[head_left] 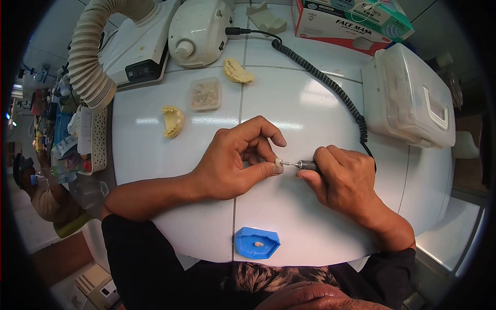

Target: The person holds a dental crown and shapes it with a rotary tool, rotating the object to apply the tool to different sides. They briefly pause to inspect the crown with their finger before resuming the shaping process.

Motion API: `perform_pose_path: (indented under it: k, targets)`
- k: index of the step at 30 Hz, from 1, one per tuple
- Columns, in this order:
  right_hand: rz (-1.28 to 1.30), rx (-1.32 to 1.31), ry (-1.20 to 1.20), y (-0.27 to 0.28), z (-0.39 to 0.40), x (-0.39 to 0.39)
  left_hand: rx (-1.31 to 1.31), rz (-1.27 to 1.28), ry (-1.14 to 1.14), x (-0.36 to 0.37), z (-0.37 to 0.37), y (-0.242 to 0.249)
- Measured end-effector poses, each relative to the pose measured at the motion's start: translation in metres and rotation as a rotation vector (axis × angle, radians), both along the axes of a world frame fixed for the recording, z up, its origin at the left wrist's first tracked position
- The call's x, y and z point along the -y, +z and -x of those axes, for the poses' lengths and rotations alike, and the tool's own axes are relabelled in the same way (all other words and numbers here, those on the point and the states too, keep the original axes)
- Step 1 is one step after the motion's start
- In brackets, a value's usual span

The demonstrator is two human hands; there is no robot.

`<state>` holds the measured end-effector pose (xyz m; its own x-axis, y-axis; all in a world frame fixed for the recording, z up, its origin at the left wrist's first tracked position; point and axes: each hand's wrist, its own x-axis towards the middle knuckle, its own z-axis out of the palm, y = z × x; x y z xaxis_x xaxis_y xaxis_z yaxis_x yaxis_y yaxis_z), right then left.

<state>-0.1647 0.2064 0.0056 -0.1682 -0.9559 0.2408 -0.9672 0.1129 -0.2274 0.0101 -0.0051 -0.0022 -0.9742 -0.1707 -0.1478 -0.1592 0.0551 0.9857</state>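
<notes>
Between the thumb and fingers of my left hand (235, 155) is a small whitish dental piece (279, 165), like a tooth or crown. My right hand (343, 178) grips a dark rotary handpiece (308, 165), whose thin metal bit points left and meets the piece. From the handpiece a black coiled cord (325, 77) runs up to the white control unit (199, 36). Below the hands lies a blue tray (253, 252) with a small pinkish-white piece (259, 244) in it. Farther off are a yellow dental cast (173, 121), a second cast (236, 71) with writing, and a clear box (205, 94) of small pieces.
A ribbed hose (85, 57) arches at the upper left beside a white machine (139, 51). Face mask boxes (351, 23) and a clear-lidded case (408, 98) stand at the right. A basket (98, 139) sits past the left edge; beyond it is another person (44, 196).
</notes>
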Motion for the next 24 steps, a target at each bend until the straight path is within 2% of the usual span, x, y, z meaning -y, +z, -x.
perform_pose_path:
  k: [24]
  targets:
    - [-0.006,-0.006,0.003,-0.0009,0.0001,0.0003,0.031,0.015,-0.019,-0.0002,0.0007,0.0006]
